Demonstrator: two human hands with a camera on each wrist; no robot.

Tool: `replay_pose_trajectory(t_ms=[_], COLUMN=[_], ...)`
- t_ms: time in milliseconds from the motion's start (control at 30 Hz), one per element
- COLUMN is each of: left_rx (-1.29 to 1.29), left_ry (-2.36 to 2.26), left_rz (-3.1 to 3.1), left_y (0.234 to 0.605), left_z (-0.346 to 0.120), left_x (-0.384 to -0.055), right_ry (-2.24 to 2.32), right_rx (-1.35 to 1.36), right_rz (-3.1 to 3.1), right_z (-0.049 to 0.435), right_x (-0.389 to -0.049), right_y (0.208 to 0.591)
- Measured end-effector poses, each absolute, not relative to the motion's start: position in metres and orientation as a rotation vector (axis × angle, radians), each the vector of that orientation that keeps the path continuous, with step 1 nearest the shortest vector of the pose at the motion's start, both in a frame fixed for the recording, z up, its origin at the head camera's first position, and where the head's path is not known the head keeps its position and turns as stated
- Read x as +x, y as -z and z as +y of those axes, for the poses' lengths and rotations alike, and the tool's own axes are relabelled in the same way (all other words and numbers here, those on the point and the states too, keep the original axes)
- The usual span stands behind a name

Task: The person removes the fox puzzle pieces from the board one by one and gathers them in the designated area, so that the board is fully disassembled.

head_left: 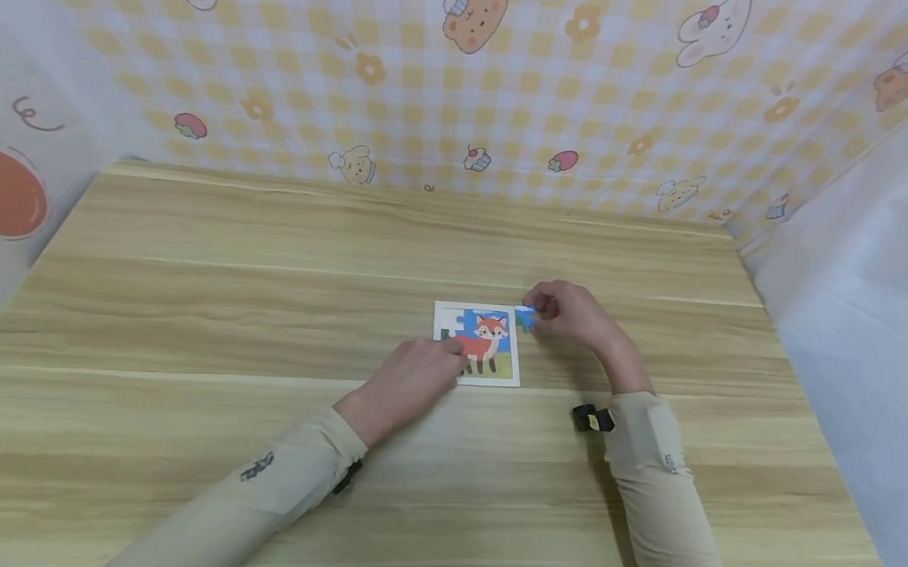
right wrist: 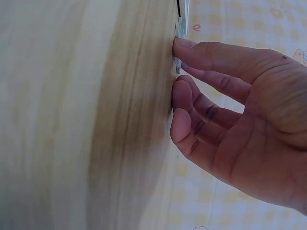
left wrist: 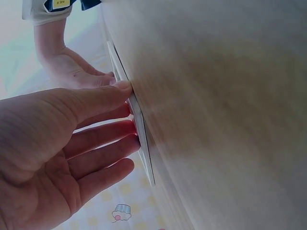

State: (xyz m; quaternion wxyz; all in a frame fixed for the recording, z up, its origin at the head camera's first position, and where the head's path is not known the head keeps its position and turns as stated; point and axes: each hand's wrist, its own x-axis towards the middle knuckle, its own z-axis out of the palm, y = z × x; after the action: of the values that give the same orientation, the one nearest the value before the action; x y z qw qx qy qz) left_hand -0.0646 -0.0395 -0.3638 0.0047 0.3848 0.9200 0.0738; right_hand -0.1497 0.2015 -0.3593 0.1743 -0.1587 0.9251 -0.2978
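A square fox puzzle (head_left: 489,348) in a white frame lies on the wooden table, with a white gap at its upper left. My left hand (head_left: 418,378) rests on its lower left part, covering that corner. Seen from the left wrist, the thumb touches the edge of the puzzle board (left wrist: 143,139) and the other fingers extend fairly straight over its face. Just right of the frame, my right hand (head_left: 573,314) pinches a blue and green puzzle piece (head_left: 524,318) between thumb and index finger. The other fingers of the right hand (right wrist: 230,100) curl loosely near the table.
The wooden table (head_left: 235,309) extends around the puzzle. A yellow checked cloth wall (head_left: 416,90) with cartoon prints stands behind it, and white walls flank both sides. Black wrist devices (head_left: 594,418) sit by the beige sleeves.
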Motion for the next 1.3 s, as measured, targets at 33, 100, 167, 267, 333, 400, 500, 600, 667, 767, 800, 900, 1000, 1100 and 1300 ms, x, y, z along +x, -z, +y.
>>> replay_pose_trajectory(t_ms=[33,100,167,267,333,400,500,600,667,767,800,900,1000,1100,1300], left_rx=[1.202,1.201,1.202,1.199,1.198,1.192,1.187,1.185,1.189,1.188,1.19,1.196,1.195,1.199,1.224], left_ry=[-0.236,-0.24,-0.244,-0.258,-0.263,-0.27,-0.273,-0.27,-0.266,-0.263,-0.256,-0.242,-0.234,-0.226,-0.213], left_rz=[2.882,2.882,2.881,2.881,2.883,2.884,2.882,2.875,2.87,2.864,2.865,2.869,2.873,2.875,2.879], left_y=[0.364,0.364,0.365,0.365,0.365,0.364,0.365,0.365,0.365,0.365,0.365,0.365,0.365,0.365,0.365], left_z=[-0.04,-0.04,-0.04,-0.04,-0.04,-0.04,-0.04,-0.04,-0.04,-0.04,-0.04,-0.04,-0.039,-0.04,-0.041], left_x=[-0.065,-0.065,-0.065,-0.066,-0.066,-0.065,-0.065,-0.066,-0.066,-0.066,-0.066,-0.066,-0.066,-0.067,-0.067], right_ry=[0.846,0.847,0.853,0.847,0.845,0.843,0.843,0.846,0.85,0.846,0.838,0.803,0.778,0.777,0.776], right_rx=[-0.45,-0.448,-0.44,-0.4,-0.38,-0.372,-0.369,-0.364,-0.378,-0.441,-0.463,-0.529,-0.559,-0.573,-0.674], right_rz=[2.622,2.622,2.624,2.631,2.633,2.632,2.633,2.641,2.645,2.657,2.662,2.688,2.703,2.691,2.656], right_z=[0.202,0.203,0.204,0.207,0.208,0.208,0.207,0.204,0.2,0.191,0.187,0.177,0.169,0.161,0.148], right_x=[-0.15,-0.15,-0.15,-0.15,-0.15,-0.15,-0.15,-0.149,-0.148,-0.146,-0.146,-0.145,-0.144,-0.143,-0.142], right_y=[0.359,0.36,0.36,0.36,0.36,0.359,0.359,0.358,0.357,0.354,0.353,0.351,0.35,0.349,0.353])
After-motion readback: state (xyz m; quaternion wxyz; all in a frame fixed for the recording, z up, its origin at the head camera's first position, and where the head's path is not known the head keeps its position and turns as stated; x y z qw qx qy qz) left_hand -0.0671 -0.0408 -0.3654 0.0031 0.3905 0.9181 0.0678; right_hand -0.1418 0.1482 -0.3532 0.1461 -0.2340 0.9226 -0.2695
